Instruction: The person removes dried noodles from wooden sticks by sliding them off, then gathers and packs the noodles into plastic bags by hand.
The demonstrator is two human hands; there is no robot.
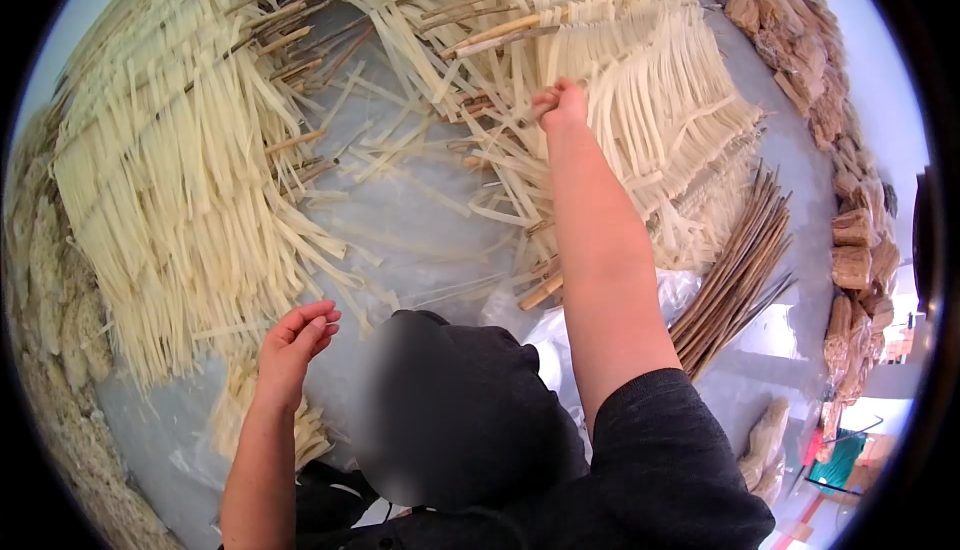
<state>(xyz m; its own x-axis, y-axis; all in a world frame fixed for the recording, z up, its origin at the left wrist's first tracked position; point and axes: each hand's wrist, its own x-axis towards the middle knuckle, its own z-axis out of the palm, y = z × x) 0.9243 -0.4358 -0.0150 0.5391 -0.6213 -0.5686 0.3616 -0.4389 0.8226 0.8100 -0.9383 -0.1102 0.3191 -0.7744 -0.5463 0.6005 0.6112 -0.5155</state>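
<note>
My right hand [565, 105] reaches forward over pale, flat noodle-like strips [640, 90] draped over wooden sticks [510, 32]. Its fingers are closed at the near edge of these strips, and what they grip is too small and blurred to make out. Lower on the left, my left hand [298, 342] is raised with fingers loosely bent and apart, holding nothing I can see. It is nearest to the lower right edge of a second large spread of hanging strips [190, 220], also laid over sticks.
A bundle of thin brown sticks [735, 270] lies to the right beside clear plastic sheeting [680, 290]. Loose strips are scattered on the grey surface [385, 210]. A small heap of strips [240, 400] sits below my left hand. Wrapped brown packs [850, 250] line the far right.
</note>
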